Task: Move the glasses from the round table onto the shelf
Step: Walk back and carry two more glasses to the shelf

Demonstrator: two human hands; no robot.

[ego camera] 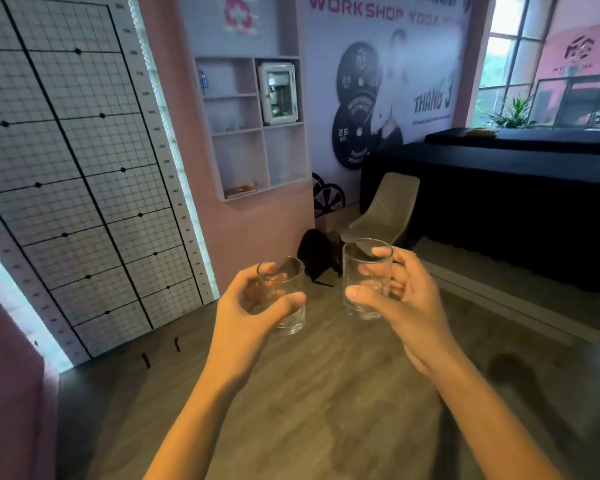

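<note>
Wood-grain floor (326, 393) lay beneath two clear cylindrical drinking glasses, held upright in mid-air. Left hand (253, 313) gripped the left glass (284, 299); right hand (402, 299) gripped the right glass (366, 282). White wall-mounted compartment shelf (253, 129) stood far behind.

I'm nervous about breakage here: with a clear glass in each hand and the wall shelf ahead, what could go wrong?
1. The left hand and right hand each hold a glass, so neither is free to steady anything.
2. The left glass and right glass ride close together and could clink.
3. The black backpack lies on the floor below the wall shelf, a possible trip hazard.
</note>
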